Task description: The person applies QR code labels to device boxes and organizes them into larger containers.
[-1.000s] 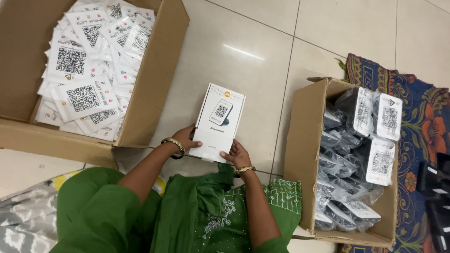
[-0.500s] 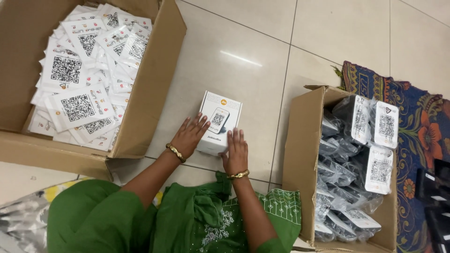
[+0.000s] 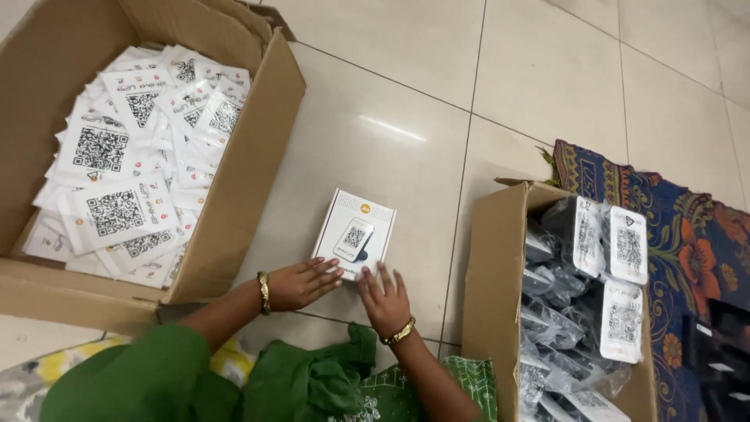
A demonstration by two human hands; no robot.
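Small white box (image 3: 355,234) lies flat on the tiled floor (image 3: 406,101), between two cardboard cartons. Its lid shows a pictured device with a square code panel and a small orange dot near the far edge. Left hand (image 3: 301,283) rests fingers-spread at the near left corner; right hand (image 3: 384,297) flat, fingers splayed, touching the near edge. Neither hand grips. Left carton (image 3: 242,180) holds white code cards; right carton (image 3: 492,297) holds bagged items.

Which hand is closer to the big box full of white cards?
Left. The left hand lies just right of the card box; the right hand is farther right, touching the small white box.
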